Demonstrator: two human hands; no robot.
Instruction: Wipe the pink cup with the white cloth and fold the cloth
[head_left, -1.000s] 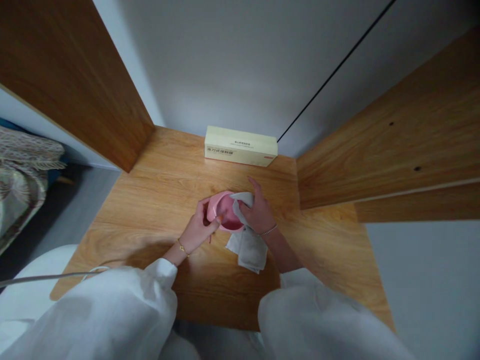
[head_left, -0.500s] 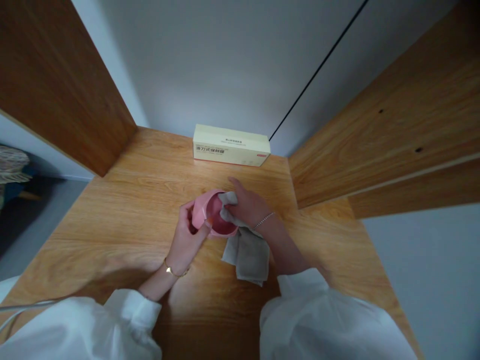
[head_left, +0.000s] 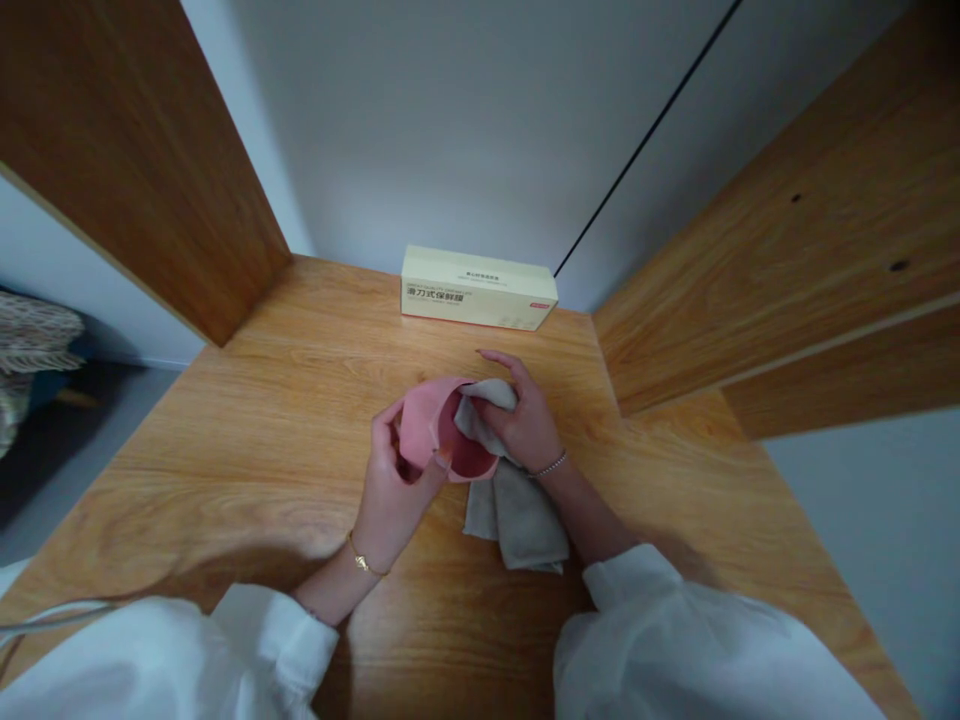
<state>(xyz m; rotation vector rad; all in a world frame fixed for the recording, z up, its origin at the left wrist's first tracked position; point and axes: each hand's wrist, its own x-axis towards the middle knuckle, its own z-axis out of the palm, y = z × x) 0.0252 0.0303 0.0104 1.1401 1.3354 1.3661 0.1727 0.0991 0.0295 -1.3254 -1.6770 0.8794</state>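
A pink bowl-like container [head_left: 425, 418] is tilted on its side, its opening facing right. My left hand [head_left: 405, 465] grips it from the left, thumb over the near rim and fingers around the outside. In my right hand [head_left: 525, 420] is a grey cloth [head_left: 529, 515], pinched and pressed partly into the container's mouth. One finger of that hand sticks out away from the cloth. The rest of the cloth hangs down below the hand toward the table. Fingertips inside the opening are partly hidden by the cloth.
A cream cling film box [head_left: 476, 290] lies against the back wall on the wooden table [head_left: 315, 400]. Wooden panels [head_left: 750, 230] rise at the right and left. A pale cable [head_left: 56, 615] lies at the lower left.
The view has shifted, so things sit further right. The container's mouth has turned a little more to the right, and my right hand has moved the cloth along its upper rim.
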